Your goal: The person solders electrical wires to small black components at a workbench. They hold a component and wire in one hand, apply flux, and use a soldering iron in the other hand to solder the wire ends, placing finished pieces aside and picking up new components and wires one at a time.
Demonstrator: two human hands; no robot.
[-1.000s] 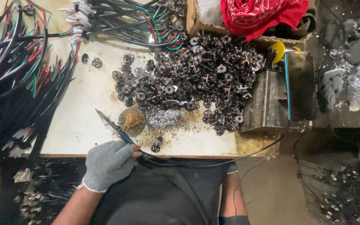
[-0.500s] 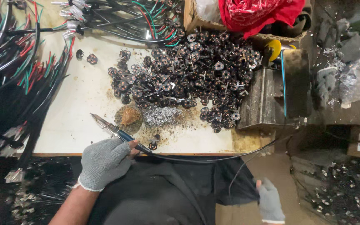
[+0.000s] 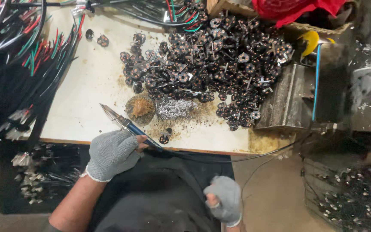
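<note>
My left hand, in a grey knit glove, grips a blue-handled soldering iron at the table's near edge, its metal tip pointing up and left over the white tabletop. A thin black cord runs from the iron to the right along the edge. My right hand, also gloved, hangs below the table over my dark apron, fingers curled with nothing visible in them. Just beyond the iron sit a brown lump of flux and a grey wad of wire wool.
A big heap of small black round parts with metal pins covers the table's far right. Bundles of coloured wires lie along the left. A metal block stands at the right edge, red cloth above it.
My right hand has come further into view below the table, moving left toward my lap. The left hand still holds the soldering iron in much the same place.
</note>
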